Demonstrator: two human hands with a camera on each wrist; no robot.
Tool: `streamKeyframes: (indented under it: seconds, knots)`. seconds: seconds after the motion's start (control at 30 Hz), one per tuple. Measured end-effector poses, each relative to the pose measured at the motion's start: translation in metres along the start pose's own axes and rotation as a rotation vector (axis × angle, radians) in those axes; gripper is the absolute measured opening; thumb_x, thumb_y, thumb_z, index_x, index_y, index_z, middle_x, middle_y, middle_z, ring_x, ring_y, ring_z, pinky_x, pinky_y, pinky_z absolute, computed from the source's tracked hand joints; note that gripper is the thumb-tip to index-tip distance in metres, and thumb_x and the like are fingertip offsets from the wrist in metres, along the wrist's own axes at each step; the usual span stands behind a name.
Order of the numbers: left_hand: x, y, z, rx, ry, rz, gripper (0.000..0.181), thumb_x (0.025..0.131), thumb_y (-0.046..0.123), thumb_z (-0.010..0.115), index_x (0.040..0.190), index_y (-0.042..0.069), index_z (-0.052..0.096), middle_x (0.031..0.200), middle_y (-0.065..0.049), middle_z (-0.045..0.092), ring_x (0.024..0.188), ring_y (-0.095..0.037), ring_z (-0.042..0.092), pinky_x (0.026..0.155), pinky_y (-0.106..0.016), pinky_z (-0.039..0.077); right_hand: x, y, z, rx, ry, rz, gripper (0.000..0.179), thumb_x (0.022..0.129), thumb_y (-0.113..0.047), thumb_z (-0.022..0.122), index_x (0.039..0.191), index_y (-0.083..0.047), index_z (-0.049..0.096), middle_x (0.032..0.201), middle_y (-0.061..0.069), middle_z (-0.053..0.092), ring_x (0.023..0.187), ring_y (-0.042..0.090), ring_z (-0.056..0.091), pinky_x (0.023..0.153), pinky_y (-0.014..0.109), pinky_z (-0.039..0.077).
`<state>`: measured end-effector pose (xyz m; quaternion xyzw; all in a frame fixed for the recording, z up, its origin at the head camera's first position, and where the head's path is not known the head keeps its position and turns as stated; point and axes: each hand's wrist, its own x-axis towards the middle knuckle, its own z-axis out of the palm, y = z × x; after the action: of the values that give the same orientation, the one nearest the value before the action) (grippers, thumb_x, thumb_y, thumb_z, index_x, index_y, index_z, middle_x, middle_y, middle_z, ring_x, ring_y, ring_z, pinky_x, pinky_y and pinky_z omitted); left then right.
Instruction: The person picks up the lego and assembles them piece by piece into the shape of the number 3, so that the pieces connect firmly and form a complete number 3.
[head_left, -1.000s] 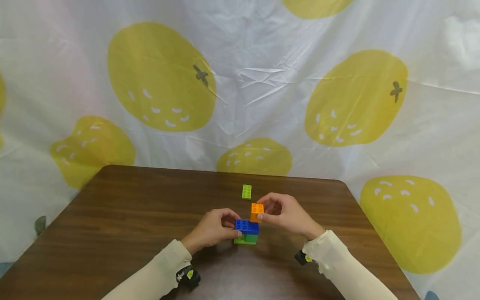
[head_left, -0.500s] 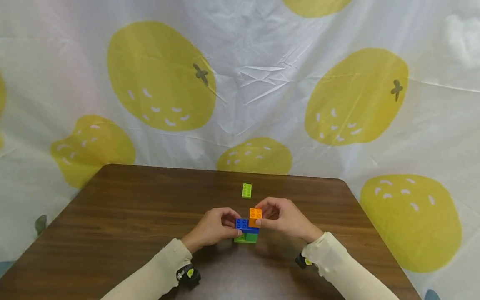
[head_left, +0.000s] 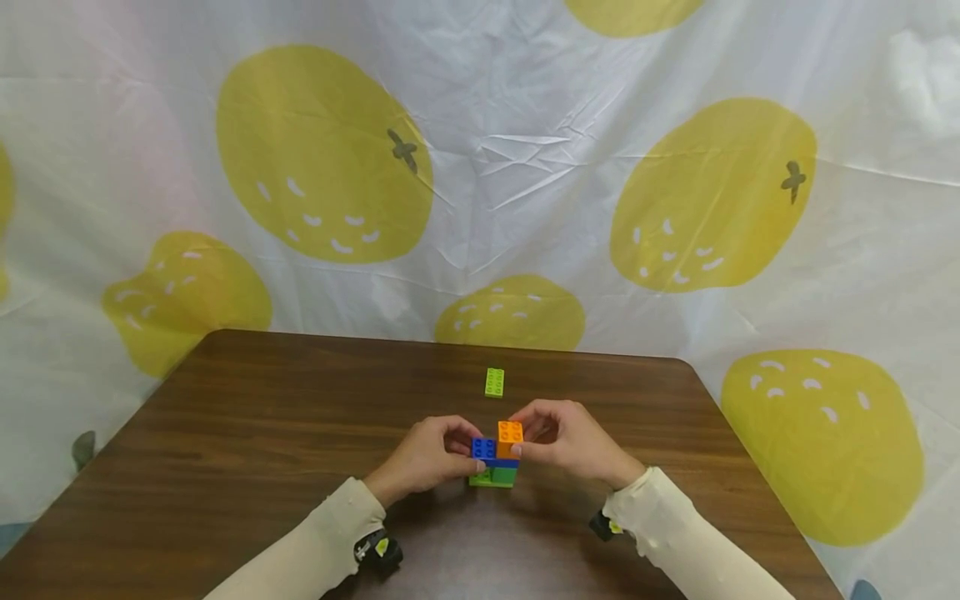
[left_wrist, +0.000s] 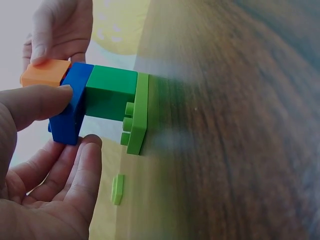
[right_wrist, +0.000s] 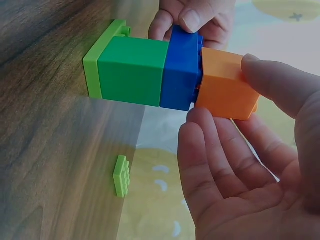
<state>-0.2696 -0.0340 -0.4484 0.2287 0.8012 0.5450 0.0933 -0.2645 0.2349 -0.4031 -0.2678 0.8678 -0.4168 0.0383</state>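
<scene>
On the table stands a small stack of toy bricks. A light green base plate (left_wrist: 141,115) is at the bottom, with a green brick (right_wrist: 132,70) on it and a blue brick (right_wrist: 179,70) on top of that. My left hand (head_left: 423,460) pinches the blue brick's left end between thumb and fingers. With thumb and fingertips my right hand (head_left: 573,442) holds an orange brick (right_wrist: 227,82) over the blue brick's right end. In the right wrist view a narrow gap with blue studs shows between the orange and blue bricks, and the orange one sits slightly tilted.
A second light green plate (head_left: 494,382) lies on the wooden table (head_left: 315,392) beyond the stack. Behind the table's far edge hangs a white curtain (head_left: 517,225) with yellow fruit prints.
My right hand has lowered the orange brick and brought it slightly left and nearer, onto the right end of the blue brick. The left hand has kept its hold.
</scene>
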Motion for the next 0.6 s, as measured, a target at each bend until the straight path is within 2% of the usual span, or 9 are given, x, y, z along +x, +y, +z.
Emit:
streamKeyframes:
  seconds: [0.43, 0.6]
  knots:
    - [-0.0006, -0.0001, 0.0025, -0.019, 0.011, -0.001, 0.037, 0.084, 0.018, 0.091, 0.114, 0.005, 0.073, 0.105, -0.009, 0.076, 0.093, -0.017, 0.072, 0.083, -0.034, 0.063, -0.001, 0.0078, 0.005, 0.047, 0.014, -0.011, 0.028, 0.087, -0.022, 0.089, 0.111, -0.015, 0.075, 0.093, 0.002, 0.076, 0.081, 0.02, 0.072, 0.076, 0.03, 0.063]
    - [0.0001, -0.0014, 0.0027, -0.014, 0.011, 0.0, 0.037, 0.084, 0.019, 0.091, 0.114, 0.006, 0.073, 0.104, -0.007, 0.076, 0.092, -0.017, 0.071, 0.085, -0.034, 0.063, -0.0014, 0.0042, 0.0054, 0.027, 0.007, -0.013, 0.028, 0.086, -0.021, 0.089, 0.11, -0.016, 0.074, 0.09, 0.0, 0.075, 0.077, 0.018, 0.071, 0.075, 0.029, 0.063]
